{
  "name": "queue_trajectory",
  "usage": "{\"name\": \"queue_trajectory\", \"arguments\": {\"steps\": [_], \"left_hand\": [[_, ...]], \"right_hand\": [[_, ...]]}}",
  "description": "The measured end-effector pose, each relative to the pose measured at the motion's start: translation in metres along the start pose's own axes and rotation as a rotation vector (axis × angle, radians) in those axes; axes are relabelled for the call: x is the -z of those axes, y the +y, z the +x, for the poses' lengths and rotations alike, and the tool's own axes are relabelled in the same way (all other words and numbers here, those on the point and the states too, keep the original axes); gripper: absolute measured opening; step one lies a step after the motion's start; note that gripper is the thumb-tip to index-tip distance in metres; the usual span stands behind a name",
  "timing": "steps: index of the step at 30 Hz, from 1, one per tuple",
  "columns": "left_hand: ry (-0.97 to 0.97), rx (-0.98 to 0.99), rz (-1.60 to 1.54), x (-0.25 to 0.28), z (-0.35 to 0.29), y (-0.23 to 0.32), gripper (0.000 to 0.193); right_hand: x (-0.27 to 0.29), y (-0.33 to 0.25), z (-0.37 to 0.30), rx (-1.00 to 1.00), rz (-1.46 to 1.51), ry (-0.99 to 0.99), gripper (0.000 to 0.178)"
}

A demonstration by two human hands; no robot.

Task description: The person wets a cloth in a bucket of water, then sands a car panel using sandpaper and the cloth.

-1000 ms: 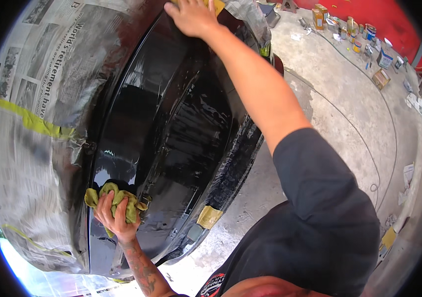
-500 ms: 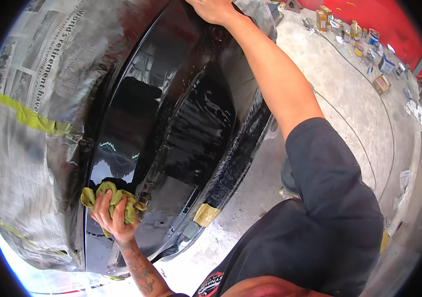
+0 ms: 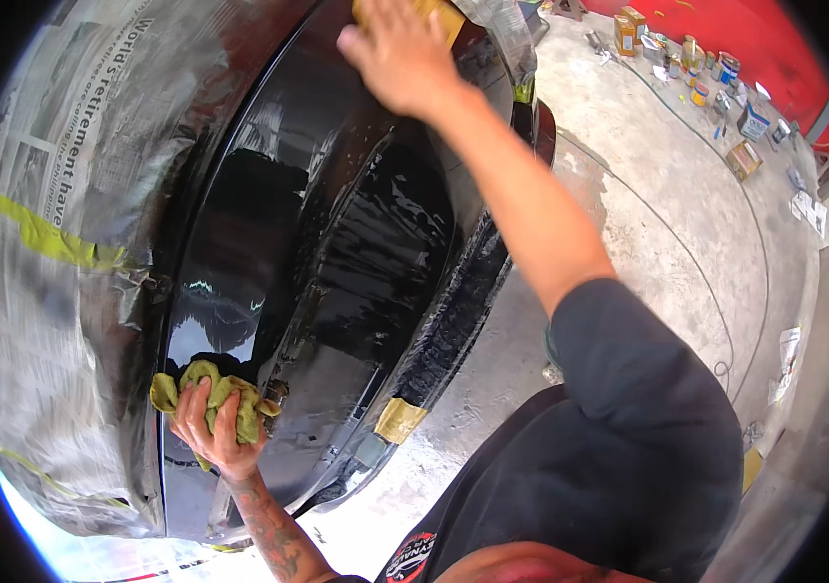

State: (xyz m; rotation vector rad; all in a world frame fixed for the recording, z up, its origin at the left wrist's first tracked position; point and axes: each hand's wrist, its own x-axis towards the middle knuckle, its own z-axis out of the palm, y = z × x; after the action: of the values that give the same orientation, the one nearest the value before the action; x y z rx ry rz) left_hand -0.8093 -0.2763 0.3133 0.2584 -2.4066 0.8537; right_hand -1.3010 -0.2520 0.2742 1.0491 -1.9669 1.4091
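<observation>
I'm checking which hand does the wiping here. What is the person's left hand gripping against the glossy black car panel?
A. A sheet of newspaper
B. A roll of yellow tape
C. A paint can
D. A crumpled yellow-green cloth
D: the left hand is closed around a crumpled yellow-green cloth pressed on the glossy black panel.

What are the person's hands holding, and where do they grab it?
The left hand grips a bunched yellow-green cloth around its middle, against the glossy black car panel. The right hand presses flat on a yellowish pad.

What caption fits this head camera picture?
Left hand presses a yellow-green cloth on a glossy black car panel; right hand rests higher up.
</observation>
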Motion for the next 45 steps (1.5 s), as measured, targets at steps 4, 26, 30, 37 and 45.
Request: {"name": "queue_trajectory", "arguments": {"steps": [4,26,30,37,45], "left_hand": [[0.008,-0.001,-0.008,0.000,-0.004,-0.002,0.028],[0.011,-0.014,-0.021,-0.002,-0.006,-0.006,0.031],[0.011,-0.020,-0.040,-0.003,-0.004,-0.006,0.031],[0.011,-0.012,-0.033,-0.009,0.000,-0.005,0.031],[0.003,-0.005,-0.052,-0.004,0.002,-0.002,0.030]], "right_hand": [[0.010,-0.018,-0.046,0.141,-0.005,-0.002,0.071],[0.004,0.071,-0.097,-0.040,0.152,-0.017,0.079],[0.009,0.086,-0.046,0.014,0.132,0.042,0.074],[-0.001,0.007,-0.007,-0.046,-0.059,0.031,0.077],[0.007,-0.014,0.009,0.057,-0.038,-0.042,0.076]]}}
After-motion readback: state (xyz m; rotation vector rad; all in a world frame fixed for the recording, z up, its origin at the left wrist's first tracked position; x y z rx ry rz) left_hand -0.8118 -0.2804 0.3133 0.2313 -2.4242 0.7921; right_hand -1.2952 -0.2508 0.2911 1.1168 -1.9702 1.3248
